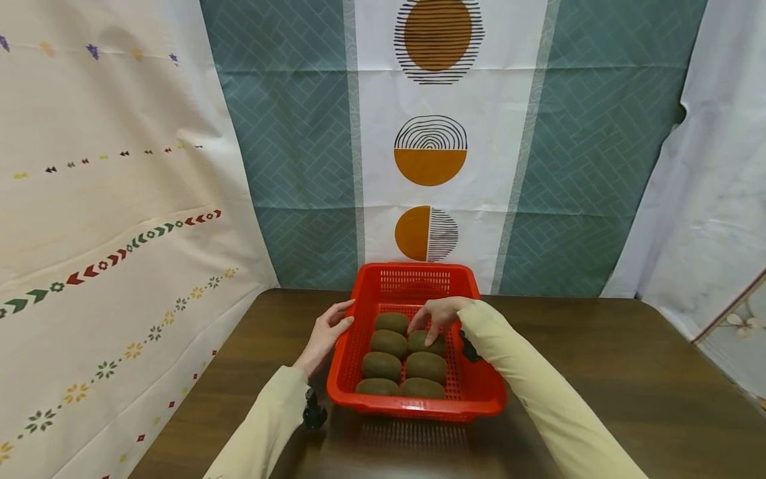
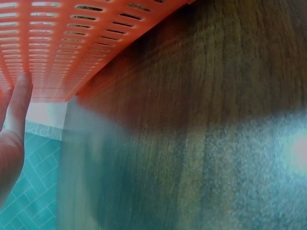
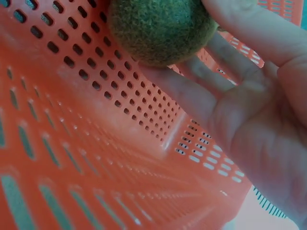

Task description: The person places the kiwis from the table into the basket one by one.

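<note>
A red plastic basket (image 1: 473,392) with slotted walls holds several brown, fuzzy kiwis (image 1: 381,365) in two columns. My right hand (image 1: 441,314) reaches in over the right wall and grips the farthest kiwi (image 1: 427,342) of the right column. In the right wrist view, thumb and fingers lie on either side of this kiwi (image 3: 160,28), whose upper part is cut off by the frame edge. At the basket's left side, my left hand (image 1: 326,332) rests against the rim with its fingers extended. One straight finger (image 2: 20,98) lies along the slotted outer wall in the left wrist view.
The basket stands on a dark brown wooden table (image 1: 574,352). Behind the table hangs a green and white curtain (image 1: 299,166) with orange circle prints. A patterned pale cloth (image 1: 120,199) hangs on the left, and another pale cloth (image 1: 688,219) on the right.
</note>
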A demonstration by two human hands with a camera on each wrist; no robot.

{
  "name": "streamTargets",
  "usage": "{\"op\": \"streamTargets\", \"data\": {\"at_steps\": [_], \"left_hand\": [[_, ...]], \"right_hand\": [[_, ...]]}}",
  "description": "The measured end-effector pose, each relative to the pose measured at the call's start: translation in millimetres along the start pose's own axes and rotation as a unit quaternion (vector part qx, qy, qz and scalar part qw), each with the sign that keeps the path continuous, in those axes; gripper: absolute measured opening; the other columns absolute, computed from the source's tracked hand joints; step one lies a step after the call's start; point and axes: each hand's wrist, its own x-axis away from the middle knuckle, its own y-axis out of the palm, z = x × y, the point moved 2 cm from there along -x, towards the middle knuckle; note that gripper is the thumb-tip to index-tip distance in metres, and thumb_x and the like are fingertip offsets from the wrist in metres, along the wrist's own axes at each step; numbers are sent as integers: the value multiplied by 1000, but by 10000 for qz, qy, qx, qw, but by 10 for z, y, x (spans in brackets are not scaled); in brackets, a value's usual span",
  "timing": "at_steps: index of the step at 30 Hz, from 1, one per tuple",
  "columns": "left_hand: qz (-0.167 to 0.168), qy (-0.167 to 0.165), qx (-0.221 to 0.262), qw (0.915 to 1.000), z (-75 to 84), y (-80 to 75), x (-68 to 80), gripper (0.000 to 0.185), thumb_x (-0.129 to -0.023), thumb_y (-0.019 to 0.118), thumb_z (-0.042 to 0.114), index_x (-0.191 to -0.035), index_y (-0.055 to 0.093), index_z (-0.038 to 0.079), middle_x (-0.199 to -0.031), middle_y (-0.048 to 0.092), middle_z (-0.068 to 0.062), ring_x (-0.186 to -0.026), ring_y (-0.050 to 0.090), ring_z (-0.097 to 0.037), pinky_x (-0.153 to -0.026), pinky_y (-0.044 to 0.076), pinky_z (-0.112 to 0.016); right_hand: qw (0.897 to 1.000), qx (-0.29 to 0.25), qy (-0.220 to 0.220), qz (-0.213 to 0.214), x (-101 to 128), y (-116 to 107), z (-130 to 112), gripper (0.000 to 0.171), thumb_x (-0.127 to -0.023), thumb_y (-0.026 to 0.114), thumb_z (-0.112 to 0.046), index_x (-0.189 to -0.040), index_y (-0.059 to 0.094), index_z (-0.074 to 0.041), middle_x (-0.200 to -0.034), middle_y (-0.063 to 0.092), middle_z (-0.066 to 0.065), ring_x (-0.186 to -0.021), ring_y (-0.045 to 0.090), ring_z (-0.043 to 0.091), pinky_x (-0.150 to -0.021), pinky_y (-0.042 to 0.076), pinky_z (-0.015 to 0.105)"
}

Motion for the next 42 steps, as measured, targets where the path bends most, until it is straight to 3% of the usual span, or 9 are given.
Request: {"op": "streamTargets", "data": {"at_steps": [10,20,24,27,31,42], "left_hand": [[8,10,-15,10000,-4,8,-8,44,-92,51,6,-134,39,-1,-122,47,-28,-98,53,-43,-73,50,-41],[59,4,138,9999,-50,-3,1,42,-92,53,8,-132,43,3,-119,51,-23,-96,56,-38,-72,50,-43],[112,76,139,9998,-150,-37,-33,43,-90,55,11,-132,45,6,-118,52,-20,-94,57,-37,-72,50,-43],[185,117,88,9997,-223,-60,-65,42,-90,55,12,-132,46,9,-120,52,-19,-95,57,-36,-72,50,-43],[237,96,32,9997,-271,-75,-83,42,-91,55,12,-132,46,10,-121,51,-20,-95,57,-35,-73,50,-42],[237,198,-136,9994,-249,-60,-82,44,-91,55,13,-133,44,6,-121,50,-24,-95,57,-35,-73,50,-41]], "right_hand": [[9996,-17,106,252,154,-44,-95,48,-79,69,-5,-124,54,-5,-125,48,14,-113,45,30,-81,46,47],[9974,189,-191,665,416,-196,-224,46,-80,68,-6,-124,54,-4,-123,50,15,-113,46,31,-76,48,46],[9965,-2,-338,767,551,-265,-255,45,-80,69,-9,-122,56,-7,-120,53,11,-104,53,23,-73,51,41],[9957,-232,-452,776,656,-313,-263,45,-80,69,-9,-123,55,-6,-117,54,10,-97,57,21,-76,49,44],[9940,-466,-668,733,802,-364,-255,47,-81,68,-10,-124,53,-4,-119,53,13,-96,58,22,-78,46,49],[9860,-794,-961,1109,1233,-482,-114,36,-85,64,-14,-118,56,-3,-117,54,13,-101,53,36,-78,48,45]]}}
